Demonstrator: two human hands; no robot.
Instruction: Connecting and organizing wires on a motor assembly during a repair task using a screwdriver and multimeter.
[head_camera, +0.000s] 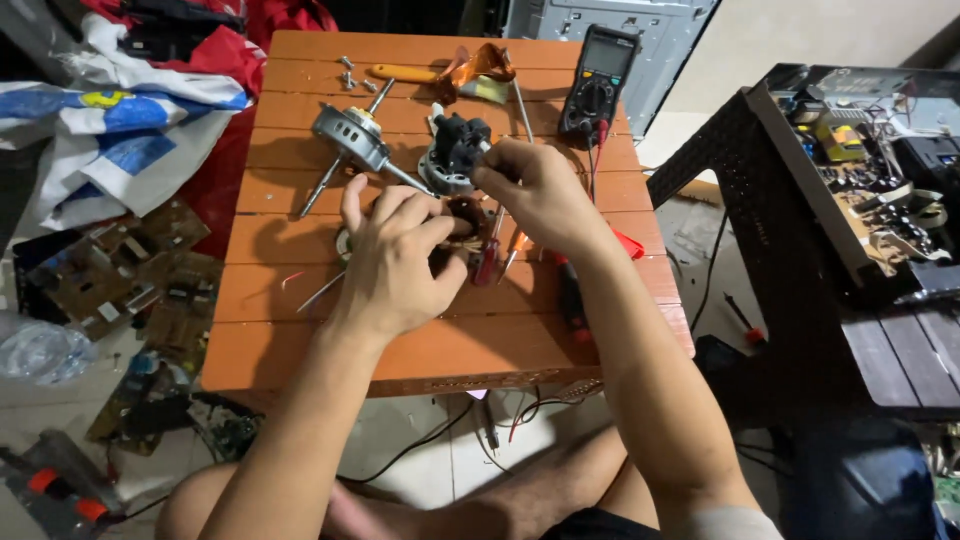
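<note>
Both hands grip a round copper-wound motor stator (462, 215): left hand (395, 265) clamps it, apparently to steady it, while right hand (535, 190) pinches the black plastic gearbox (458, 142) just above. Beyond the right hand lies a black multimeter (598, 82).

A round motor stator (462, 218) with copper windings lies flat on the orange slatted table (300, 330), mostly covered. Just beyond it, a grey-and-black motor housing (455, 152) sits tilted.

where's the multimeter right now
In the head view the multimeter lies at the far right edge of the orange slatted table, just beyond the right hand.
</note>
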